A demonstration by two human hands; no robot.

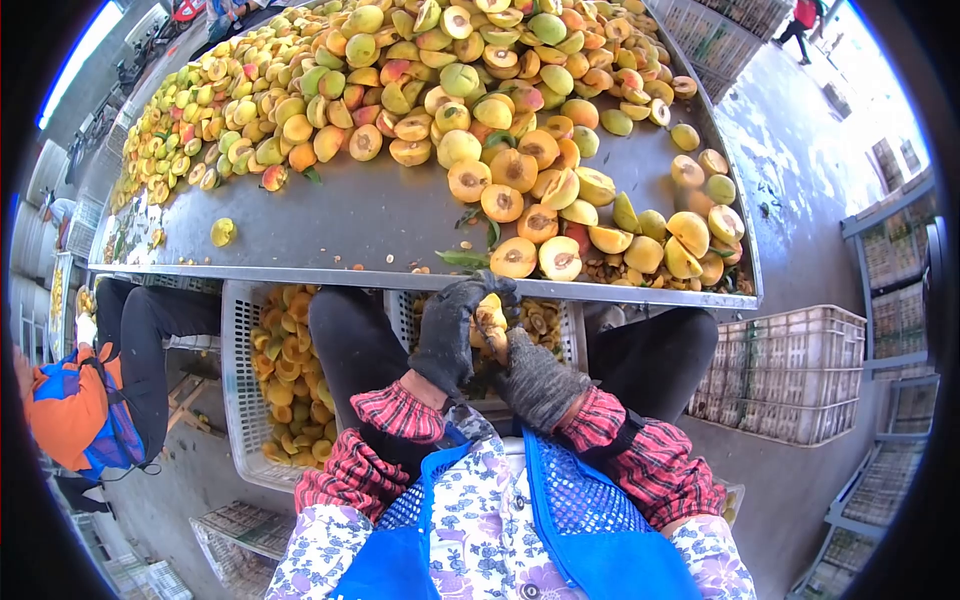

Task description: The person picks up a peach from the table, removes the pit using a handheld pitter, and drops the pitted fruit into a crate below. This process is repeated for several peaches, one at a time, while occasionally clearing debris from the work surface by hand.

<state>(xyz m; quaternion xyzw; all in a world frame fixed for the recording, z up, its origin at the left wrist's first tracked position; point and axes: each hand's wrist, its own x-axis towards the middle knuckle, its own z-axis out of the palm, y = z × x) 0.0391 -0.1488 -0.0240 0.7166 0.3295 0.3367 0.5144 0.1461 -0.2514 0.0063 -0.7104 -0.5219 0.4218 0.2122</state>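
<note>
Just past the table's near edge, over a crate between the knees, both gloved hands meet at a yellow-orange fruit piece. My left hand, in a dark grey glove, has its fingers wrapped round the fruit from the left and top. From the right, my right hand, in a lighter grey glove, presses its fingers against the fruit's lower side. Below them, the crate holds halved fruit. On the metal table lies a large heap of halved and whole fruit, with cut halves close to the near edge.
A white crate of fruit halves stands left of the knees. Stacked crates stand on the floor at right. At the left sits a co-worker in orange and blue. Another person is at the upper right.
</note>
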